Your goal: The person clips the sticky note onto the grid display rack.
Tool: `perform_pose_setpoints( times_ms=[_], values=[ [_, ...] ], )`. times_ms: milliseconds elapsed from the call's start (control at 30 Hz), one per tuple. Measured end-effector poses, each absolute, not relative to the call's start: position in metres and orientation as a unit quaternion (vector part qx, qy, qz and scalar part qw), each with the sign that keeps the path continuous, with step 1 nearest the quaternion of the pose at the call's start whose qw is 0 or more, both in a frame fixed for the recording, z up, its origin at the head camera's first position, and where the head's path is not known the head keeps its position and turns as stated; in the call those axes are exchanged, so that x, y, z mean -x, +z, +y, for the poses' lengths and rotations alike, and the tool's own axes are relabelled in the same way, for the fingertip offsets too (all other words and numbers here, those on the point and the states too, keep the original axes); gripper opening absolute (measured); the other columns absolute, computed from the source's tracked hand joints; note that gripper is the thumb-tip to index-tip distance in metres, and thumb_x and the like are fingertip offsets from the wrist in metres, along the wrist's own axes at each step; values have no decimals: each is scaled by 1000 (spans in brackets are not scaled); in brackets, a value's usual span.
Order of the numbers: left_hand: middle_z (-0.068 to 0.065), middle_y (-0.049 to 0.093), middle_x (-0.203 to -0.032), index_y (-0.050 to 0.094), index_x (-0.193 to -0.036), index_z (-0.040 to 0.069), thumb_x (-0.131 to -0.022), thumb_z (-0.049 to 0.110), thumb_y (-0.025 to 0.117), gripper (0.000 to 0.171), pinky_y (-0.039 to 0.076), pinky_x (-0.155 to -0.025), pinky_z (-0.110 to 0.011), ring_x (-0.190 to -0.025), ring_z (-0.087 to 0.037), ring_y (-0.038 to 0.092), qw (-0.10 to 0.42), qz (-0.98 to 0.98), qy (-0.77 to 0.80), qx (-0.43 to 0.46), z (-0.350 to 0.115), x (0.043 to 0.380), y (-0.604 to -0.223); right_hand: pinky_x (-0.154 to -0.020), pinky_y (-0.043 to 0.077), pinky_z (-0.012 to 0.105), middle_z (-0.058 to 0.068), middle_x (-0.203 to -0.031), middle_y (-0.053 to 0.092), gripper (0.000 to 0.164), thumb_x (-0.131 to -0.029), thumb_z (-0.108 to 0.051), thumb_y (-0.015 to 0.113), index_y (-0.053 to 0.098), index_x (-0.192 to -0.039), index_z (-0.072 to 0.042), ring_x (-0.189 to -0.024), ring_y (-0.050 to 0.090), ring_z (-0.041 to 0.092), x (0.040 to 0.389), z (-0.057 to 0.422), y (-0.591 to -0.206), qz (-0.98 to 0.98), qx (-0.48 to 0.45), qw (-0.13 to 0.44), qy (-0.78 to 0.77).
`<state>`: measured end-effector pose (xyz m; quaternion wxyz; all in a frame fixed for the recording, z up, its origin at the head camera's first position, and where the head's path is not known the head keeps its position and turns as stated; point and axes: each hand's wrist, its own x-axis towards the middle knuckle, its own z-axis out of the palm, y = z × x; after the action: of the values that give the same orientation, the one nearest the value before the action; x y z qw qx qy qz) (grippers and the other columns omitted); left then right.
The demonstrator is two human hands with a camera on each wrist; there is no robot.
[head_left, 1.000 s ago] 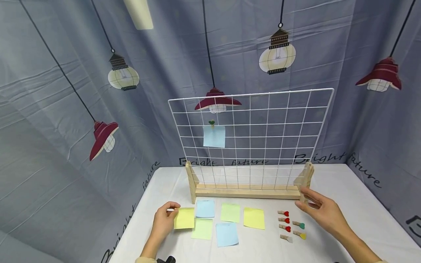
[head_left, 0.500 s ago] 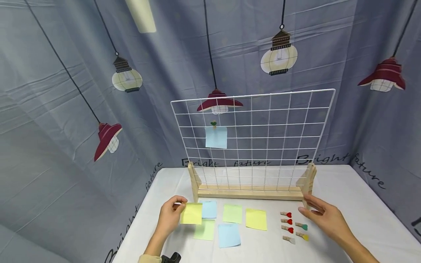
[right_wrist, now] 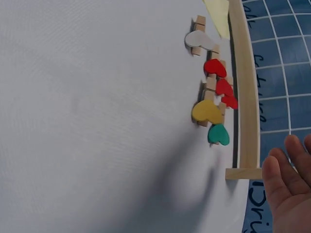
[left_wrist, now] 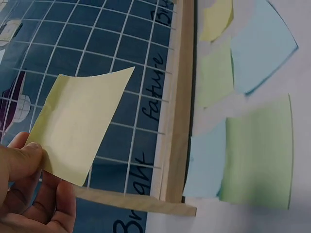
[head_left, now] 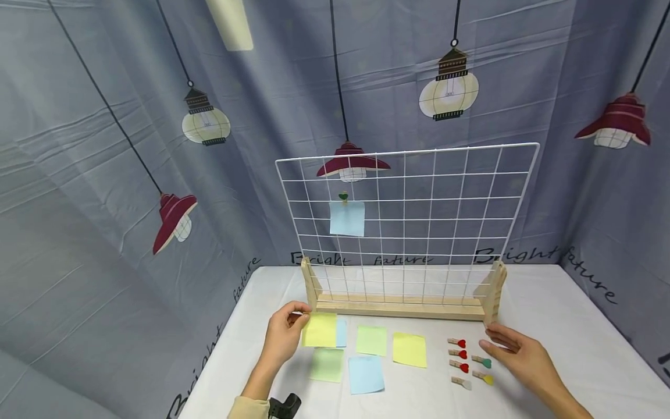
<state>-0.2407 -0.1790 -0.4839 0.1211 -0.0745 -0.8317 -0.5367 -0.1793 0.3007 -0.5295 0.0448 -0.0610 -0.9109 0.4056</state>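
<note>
A yellow sticky note (head_left: pixel 320 330) is pinched at its edge between the thumb and fingers of my left hand (head_left: pixel 284 331). It is held above the table and partly covers a blue note (head_left: pixel 341 333) in the head view. In the left wrist view the raised note (left_wrist: pixel 85 126) shows in front of the wire grid. My right hand (head_left: pixel 528 356) holds nothing, its fingers relaxed, near the right foot of the stand. Beside it lie several small heart clothespins, among them a green one (head_left: pixel 482 361) and a yellow one (head_left: pixel 483 377).
A white wire grid (head_left: pixel 413 221) stands in a wooden base (head_left: pixel 400 307) at the back. One blue note (head_left: pixel 347 219) hangs on it by a green heart clothespin (head_left: pixel 343 196). Green notes (head_left: pixel 371 340), a yellow note (head_left: pixel 409 350) and another blue note (head_left: pixel 366 375) lie in front.
My left hand has lifted the yellow note and carried it right and toward the grid. My right hand has drawn slightly back from the stand's foot.
</note>
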Motion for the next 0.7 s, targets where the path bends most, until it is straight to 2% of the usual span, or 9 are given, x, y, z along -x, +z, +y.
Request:
perform_pose_setpoints(
  times_ms=[133, 367, 533, 700],
  values=[
    [-6, 73, -101, 74, -100, 11, -94, -1, 70, 15, 53, -69, -23, -80, -13, 65, 129, -822, -546, 92, -168, 243, -481, -78, 58, 22, 28, -135, 64, 78, -93, -50, 73, 54, -143, 7, -116, 69, 41, 180, 302, -536, -910, 67, 41, 408],
    [-7, 74, -107, 73, -101, 13, -94, 0, 71, 15, 52, -73, -21, -85, -16, 65, 128, -804, -569, 113, -149, 245, -474, -76, 57, 20, 25, -129, 70, 74, -93, -45, 75, 56, -140, 8, -101, 75, 24, 182, 304, -548, -907, 79, 33, 413],
    [-8, 73, -108, 73, -101, 12, -94, -1, 70, 15, 52, -73, -21, -84, -15, 65, 128, -802, -569, 125, -143, 246, -473, -74, 53, 15, 23, -127, 71, 73, -92, -44, 77, 56, -141, 7, -99, 74, 21, 182, 305, -558, -901, 92, 25, 424],
    [-7, 73, -107, 73, -100, 12, -94, 0, 70, 14, 51, -72, -21, -83, -13, 64, 125, -796, -580, 119, -140, 246, -474, -73, 53, 17, 22, -125, 71, 72, -91, -42, 78, 57, -140, 7, -97, 71, 19, 185, 306, -563, -897, 104, 18, 428]
  ],
)
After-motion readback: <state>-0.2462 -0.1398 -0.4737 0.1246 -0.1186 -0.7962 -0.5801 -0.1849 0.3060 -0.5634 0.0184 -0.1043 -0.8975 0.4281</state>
